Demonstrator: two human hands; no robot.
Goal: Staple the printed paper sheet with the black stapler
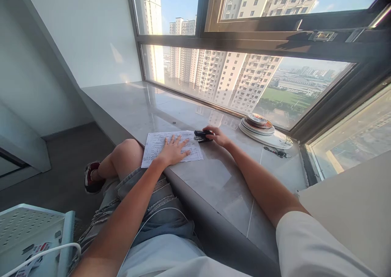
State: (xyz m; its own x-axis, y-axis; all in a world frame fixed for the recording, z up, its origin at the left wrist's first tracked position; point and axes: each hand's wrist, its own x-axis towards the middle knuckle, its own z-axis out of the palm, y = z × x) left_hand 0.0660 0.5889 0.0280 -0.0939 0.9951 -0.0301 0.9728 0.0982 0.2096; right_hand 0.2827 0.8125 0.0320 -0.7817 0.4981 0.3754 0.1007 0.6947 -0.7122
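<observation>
Printed paper [155, 146] lies on the grey tiled window sill, its left corner reaching past the sill's front edge over my knee. Flat on the sheet, with fingers spread, rests my left hand [174, 150]. My right hand [217, 136] is wrapped round a black stapler [201, 135] at the paper's right edge. The stapler's front end meets or overlaps that edge; whether paper sits inside its jaws I cannot tell. A small dark block [174, 122] lies on the sill beyond the paper.
A stack of plates [256, 130] stands by the window at the right, with keys [279, 152] beside it. The sill's front edge [207, 212] runs along my lap. A white perforated cart [33, 228] with a white cable stands at lower left.
</observation>
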